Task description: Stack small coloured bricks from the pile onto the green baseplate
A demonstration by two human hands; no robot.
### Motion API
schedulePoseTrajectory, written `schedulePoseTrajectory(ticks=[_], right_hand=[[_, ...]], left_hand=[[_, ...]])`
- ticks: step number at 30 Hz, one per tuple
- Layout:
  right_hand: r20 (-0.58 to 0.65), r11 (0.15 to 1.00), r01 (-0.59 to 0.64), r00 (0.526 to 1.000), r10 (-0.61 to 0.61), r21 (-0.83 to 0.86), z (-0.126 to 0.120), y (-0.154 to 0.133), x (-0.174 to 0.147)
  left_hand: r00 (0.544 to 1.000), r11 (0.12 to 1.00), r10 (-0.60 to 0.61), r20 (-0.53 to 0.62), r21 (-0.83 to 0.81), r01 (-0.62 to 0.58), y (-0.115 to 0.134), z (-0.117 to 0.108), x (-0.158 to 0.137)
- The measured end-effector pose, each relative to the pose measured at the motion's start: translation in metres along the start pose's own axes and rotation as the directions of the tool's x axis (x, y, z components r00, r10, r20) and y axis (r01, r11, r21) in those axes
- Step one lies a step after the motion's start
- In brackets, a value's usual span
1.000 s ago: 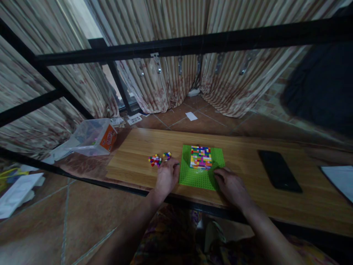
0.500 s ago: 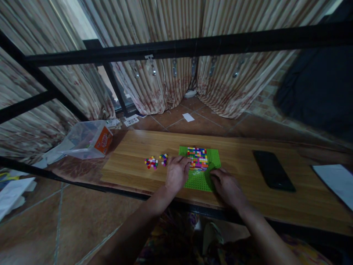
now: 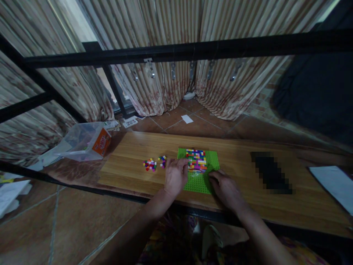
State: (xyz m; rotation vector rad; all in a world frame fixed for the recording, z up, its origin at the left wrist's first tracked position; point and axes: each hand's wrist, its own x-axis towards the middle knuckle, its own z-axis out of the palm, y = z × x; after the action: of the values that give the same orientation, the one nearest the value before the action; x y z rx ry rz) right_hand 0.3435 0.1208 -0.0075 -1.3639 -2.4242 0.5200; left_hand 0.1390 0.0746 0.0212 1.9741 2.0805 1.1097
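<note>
A green baseplate [image 3: 197, 185] lies on the wooden table, carrying a block of many-coloured toy bricks [image 3: 197, 161]. My left hand [image 3: 175, 175] is at the block's left side, thumb and fingers pinched together against it; whatever is between the fingertips is too small to make out. At the plate's right front edge, my right hand [image 3: 226, 187] has its fingers curled on the plate and holds it there. Left of my left hand lie a small cluster of loose bricks [image 3: 162, 161] and a larger pile of loose bricks [image 3: 149, 164].
On the table's right side are a dark, pixelated flat object [image 3: 273, 173] and a white sheet [image 3: 332, 186]. A clear plastic box [image 3: 82, 141] with an orange label stands beyond the table's left end. A black metal bar [image 3: 176, 53] crosses in front of the curtains [image 3: 154, 88].
The whole view has shifted slightly. My left fingers are still at the block's left side, a little changed in pose. My right hand stays at the baseplate's edge.
</note>
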Motion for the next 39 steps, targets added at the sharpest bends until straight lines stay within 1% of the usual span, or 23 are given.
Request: schedulePoseTrajectory(ticks=[8, 16, 21, 32, 36, 39], right_hand=[[-0.001, 1.000, 0.010, 1.000, -0.010, 0.015, 0.001, 0.001, 0.000], [-0.004, 1.000, 0.019, 1.000, -0.019, 0.015, 0.002, 0.003, 0.000], [-0.012, 1.000, 0.024, 1.000, -0.024, 0.010, 0.003, 0.004, -0.001], [-0.023, 0.999, 0.036, 0.999, -0.036, 0.013, 0.006, 0.008, -0.001], [-0.016, 0.999, 0.045, 0.999, -0.044, 0.018, 0.003, 0.006, -0.002], [-0.029, 0.998, 0.050, 0.998, -0.050, 0.024, 0.001, 0.004, -0.003]], left_hand=[[0.993, 0.990, 0.116, 0.009, 0.085, -0.116, -0.005, 0.002, -0.003], [0.988, 0.982, 0.154, 0.008, 0.108, -0.154, -0.004, 0.004, -0.003], [0.988, 0.978, 0.153, 0.031, 0.138, -0.156, -0.001, 0.004, -0.002], [0.989, 0.979, 0.138, 0.057, 0.142, -0.145, 0.000, 0.006, -0.002], [0.992, 0.988, 0.109, 0.060, 0.100, -0.114, -0.001, 0.001, -0.007], [0.999, 0.997, 0.033, 0.021, 0.066, -0.034, -0.010, -0.005, -0.018]])
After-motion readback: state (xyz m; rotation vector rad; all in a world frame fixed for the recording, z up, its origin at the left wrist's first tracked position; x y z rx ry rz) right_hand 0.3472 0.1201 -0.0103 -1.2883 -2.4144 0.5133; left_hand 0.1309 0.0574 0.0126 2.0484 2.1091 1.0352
